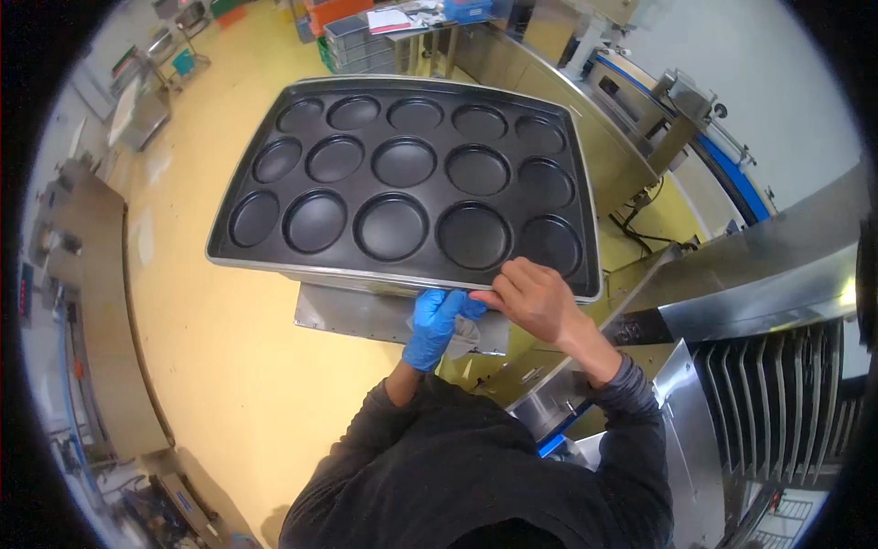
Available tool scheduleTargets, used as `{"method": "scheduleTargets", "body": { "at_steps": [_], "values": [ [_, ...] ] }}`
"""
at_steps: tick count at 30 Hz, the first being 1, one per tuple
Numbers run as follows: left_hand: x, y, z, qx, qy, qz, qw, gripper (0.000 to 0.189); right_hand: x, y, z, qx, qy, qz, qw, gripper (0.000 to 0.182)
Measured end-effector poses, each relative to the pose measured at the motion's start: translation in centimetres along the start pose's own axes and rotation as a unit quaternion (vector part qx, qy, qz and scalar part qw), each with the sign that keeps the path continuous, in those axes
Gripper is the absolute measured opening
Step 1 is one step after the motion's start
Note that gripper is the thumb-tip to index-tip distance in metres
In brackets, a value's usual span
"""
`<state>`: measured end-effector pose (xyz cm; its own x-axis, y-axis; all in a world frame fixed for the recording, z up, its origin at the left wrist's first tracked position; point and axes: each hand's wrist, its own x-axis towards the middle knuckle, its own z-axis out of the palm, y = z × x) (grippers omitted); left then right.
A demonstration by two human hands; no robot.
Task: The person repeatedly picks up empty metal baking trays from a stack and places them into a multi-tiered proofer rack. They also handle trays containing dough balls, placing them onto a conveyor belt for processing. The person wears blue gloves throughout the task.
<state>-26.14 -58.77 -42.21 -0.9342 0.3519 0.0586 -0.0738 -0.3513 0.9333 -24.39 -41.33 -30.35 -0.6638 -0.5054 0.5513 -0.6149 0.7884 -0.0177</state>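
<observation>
A dark baking tray [405, 161] with rows of round wells lies before me, on top of a stack whose lower edges show beneath its front rim. My left hand [432, 326], in a blue glove, is at that rim with its fingers bent and partly hidden. Close beside it on the right, my bare right hand [531, 298] has curled fingers over the tray's near edge. Its thumb meets the blue glove material between the hands; whether it grips the glove or the rim is unclear. A crumpled translucent sheet [464, 336] hangs just below the hands.
Steel machinery [754, 267] and a rack of thin curved dark panels [768, 405] stand at right. A conveyor with a blue edge [730, 171] is at upper right. Grey crates [357, 44] stand behind the tray. Yellow floor [226, 370] shows at left, beside a long steel unit [103, 309].
</observation>
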Motion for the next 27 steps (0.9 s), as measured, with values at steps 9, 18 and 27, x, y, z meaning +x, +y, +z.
{"method": "scheduleTargets", "body": {
  "at_steps": [9,18,27],
  "values": [
    [-0.3,0.9,-0.7,-0.07,-0.081,-0.057,0.993,0.04,5.1,-2.6,-11.6,-0.062,0.0,-0.047,0.997,0.032],
    [-1.7,3.2,-5.8,-0.039,-0.049,-0.077,0.995,0.034,-0.8,-8.5,-21.5,-0.111,-0.039,0.002,0.993,0.041],
    [-2.5,9.1,-5.6,-0.049,0.014,-0.036,0.998,0.03,-11.0,-11.6,-22.7,-0.251,0.179,0.174,0.935,0.066]
  ]
}}
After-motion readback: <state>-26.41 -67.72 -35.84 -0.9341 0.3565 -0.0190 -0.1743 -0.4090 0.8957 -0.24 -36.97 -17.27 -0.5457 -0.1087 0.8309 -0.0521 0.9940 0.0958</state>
